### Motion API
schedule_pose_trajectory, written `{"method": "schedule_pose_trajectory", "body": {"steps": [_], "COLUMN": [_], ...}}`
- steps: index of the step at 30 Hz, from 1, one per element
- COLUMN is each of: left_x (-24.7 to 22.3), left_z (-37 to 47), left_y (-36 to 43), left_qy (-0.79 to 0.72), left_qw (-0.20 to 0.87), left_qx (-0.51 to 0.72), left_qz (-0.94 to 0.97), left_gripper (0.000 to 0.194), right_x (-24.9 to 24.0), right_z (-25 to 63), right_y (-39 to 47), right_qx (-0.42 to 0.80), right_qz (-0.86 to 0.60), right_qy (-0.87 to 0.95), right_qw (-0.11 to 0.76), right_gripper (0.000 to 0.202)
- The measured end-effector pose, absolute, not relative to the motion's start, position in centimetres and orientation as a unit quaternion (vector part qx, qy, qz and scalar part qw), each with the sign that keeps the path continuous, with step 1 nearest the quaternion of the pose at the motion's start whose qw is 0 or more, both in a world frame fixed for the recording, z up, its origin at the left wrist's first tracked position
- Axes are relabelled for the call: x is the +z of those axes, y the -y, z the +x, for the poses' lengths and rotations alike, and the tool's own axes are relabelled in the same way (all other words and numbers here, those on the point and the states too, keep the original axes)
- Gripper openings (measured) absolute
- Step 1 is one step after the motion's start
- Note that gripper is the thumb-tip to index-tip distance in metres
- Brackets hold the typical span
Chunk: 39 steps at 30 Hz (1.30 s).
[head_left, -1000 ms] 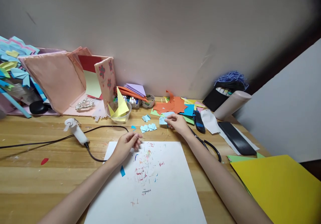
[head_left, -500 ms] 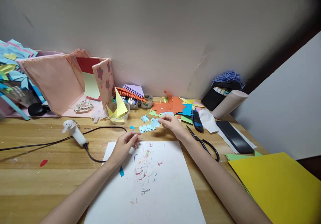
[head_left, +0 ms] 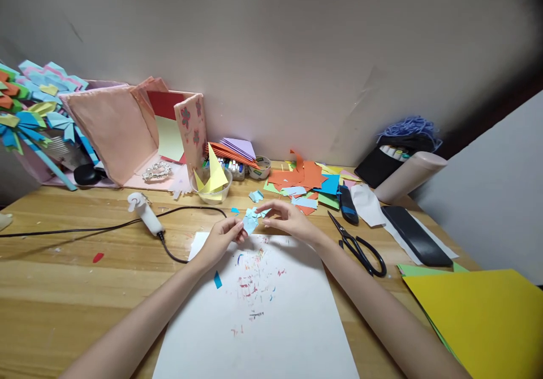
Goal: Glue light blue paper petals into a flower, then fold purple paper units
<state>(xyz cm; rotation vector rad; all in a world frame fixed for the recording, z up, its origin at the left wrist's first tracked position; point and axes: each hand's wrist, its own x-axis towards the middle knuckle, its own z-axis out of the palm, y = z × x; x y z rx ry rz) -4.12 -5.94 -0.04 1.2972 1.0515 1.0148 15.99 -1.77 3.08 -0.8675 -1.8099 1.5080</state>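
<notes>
Above the far edge of a stained white sheet (head_left: 297, 311), my left hand (head_left: 223, 237) pinches a small light-blue folded paper piece (head_left: 250, 223) between thumb and fingers. My right hand (head_left: 288, 219) hovers just to its right, thumb and fingers apart and curved. Its fingertips come close to the piece; whether they touch it I cannot tell. More light-blue folded pieces lie behind, partly hidden by my hands. One separate light-blue folded piece (head_left: 256, 196) rests farther back on the table. A small dark-blue paper scrap (head_left: 218, 280) lies on the white sheet near my left wrist.
Black-handled scissors (head_left: 356, 246) lie right of the sheet. Behind are coloured paper scraps (head_left: 297, 176) and a plastic bowl (head_left: 214, 192). A white glue gun (head_left: 146, 215) with a black cord stands left. Yellow paper (head_left: 475, 317) lies front right, near a black phone-like slab (head_left: 418, 236).
My left hand has taken hold of a light-blue folded piece and lifted it toward me. My right hand has moved closer to my left. The view has shifted slightly left.
</notes>
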Motion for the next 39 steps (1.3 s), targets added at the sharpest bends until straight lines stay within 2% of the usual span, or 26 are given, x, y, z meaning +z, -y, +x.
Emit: {"method": "schedule_pose_trajectory", "body": {"steps": [4,11,17,21,30,35,39], "left_x": [0.4,-0.1,-1.1,-0.8,-0.4,-0.5,-0.6], "left_z": [-4.0,-4.0,-4.1,-4.1,-4.0,-4.0,-3.8], "left_y": [6.2,6.0,5.7,5.7,5.8,5.8,5.8], "left_qy": [-0.434,-0.429,-0.438,-0.436,-0.443,-0.444,-0.453], "left_qw": [0.568,0.579,0.586,0.587,0.585,0.585,0.574], "left_qx": [0.407,0.401,0.448,0.451,0.448,0.448,0.450], "left_qz": [0.569,0.565,0.514,0.512,0.510,0.510,0.513], "left_gripper": [0.033,0.035,0.036,0.036,0.034,0.034,0.033], "right_x": [2.8,3.0,2.9,1.3,-0.9,-0.9,-0.1], "right_z": [15.4,15.7,18.8,20.1,19.5,19.2,17.9], "right_y": [2.2,2.0,-1.1,-2.4,-2.9,-2.8,-1.5], "right_qx": [0.518,0.498,0.414,0.361,0.326,0.234,0.241], "right_qz": [-0.288,-0.270,-0.415,-0.488,-0.481,-0.481,-0.464], "right_qy": [0.741,0.747,0.709,0.695,0.724,0.730,0.715], "right_qw": [0.315,0.348,0.392,0.386,0.372,0.426,0.464], "right_gripper": [0.032,0.006,0.016,0.017,0.016,0.018,0.016]}}
